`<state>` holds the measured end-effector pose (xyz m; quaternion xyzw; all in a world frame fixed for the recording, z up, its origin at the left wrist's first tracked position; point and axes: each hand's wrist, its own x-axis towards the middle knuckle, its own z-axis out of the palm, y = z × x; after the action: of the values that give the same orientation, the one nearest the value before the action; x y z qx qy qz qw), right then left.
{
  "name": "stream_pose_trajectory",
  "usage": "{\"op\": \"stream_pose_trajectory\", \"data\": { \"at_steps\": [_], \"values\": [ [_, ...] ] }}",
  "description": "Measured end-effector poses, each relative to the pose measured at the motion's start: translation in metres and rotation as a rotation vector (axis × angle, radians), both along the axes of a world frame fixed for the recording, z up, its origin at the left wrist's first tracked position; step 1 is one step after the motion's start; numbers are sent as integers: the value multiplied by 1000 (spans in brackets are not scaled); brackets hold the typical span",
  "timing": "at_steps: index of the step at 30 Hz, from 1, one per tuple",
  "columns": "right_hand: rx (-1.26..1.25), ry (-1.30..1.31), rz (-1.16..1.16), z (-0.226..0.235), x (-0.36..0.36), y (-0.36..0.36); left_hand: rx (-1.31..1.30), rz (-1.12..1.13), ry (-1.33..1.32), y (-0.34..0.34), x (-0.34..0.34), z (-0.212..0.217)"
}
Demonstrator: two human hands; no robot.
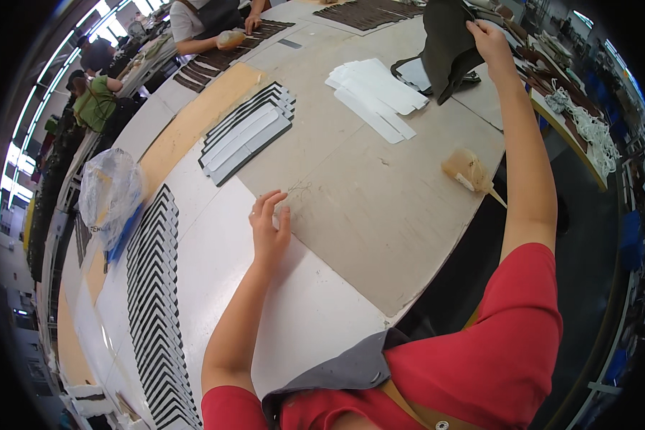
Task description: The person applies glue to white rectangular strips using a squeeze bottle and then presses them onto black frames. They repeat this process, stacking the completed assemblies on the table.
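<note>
At the far right of the table my right hand (pixel 490 47) is closed on the edge of a dark olive, leather-like sheet (pixel 448 50). The sheet hangs from my fingers in folds, partly over more dark pieces and a white one. My left hand (pixel 270 228) holds nothing; its fingers are loosely bent and apart, over the seam between the white and grey table surfaces. Fanned white strips (pixel 374 97) lie left of the sheet. Farther left is a stepped stack of dark-edged white strips (pixel 245 140). A tan, glue-crusted-looking lump with a thin stick (pixel 467 170) sits by the right edge.
A long row of overlapping dark-and-white strips (pixel 154 308) runs down the left side. Beside it stands a clear plastic bag (pixel 111 190). Across the table a co-worker's hand (pixel 253 23) is near dark brown strips (pixel 265 32). White cords (pixel 584 125) hang at the right.
</note>
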<state>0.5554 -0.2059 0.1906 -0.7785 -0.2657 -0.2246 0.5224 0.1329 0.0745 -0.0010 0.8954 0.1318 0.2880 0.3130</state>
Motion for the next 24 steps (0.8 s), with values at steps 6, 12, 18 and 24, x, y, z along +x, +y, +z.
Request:
{"op": "stream_pose_trajectory", "data": {
  "at_steps": [6, 12, 18, 24],
  "values": [
    [-469, 188, 964, 7, -262, 71, -1572, -422, -289, -68, -56, 47],
    [-704, 11, 386, -98, -149, 129, -1679, 265, -271, -83, -147, 38],
    [-1075, 76, 7, -183, -79, 158, -1316, 343, -145, -99, -179, 28],
    [-671, 405, 80, -212, -48, 162, -1200, 411, 5, -77, -260, 24]
  ]
}}
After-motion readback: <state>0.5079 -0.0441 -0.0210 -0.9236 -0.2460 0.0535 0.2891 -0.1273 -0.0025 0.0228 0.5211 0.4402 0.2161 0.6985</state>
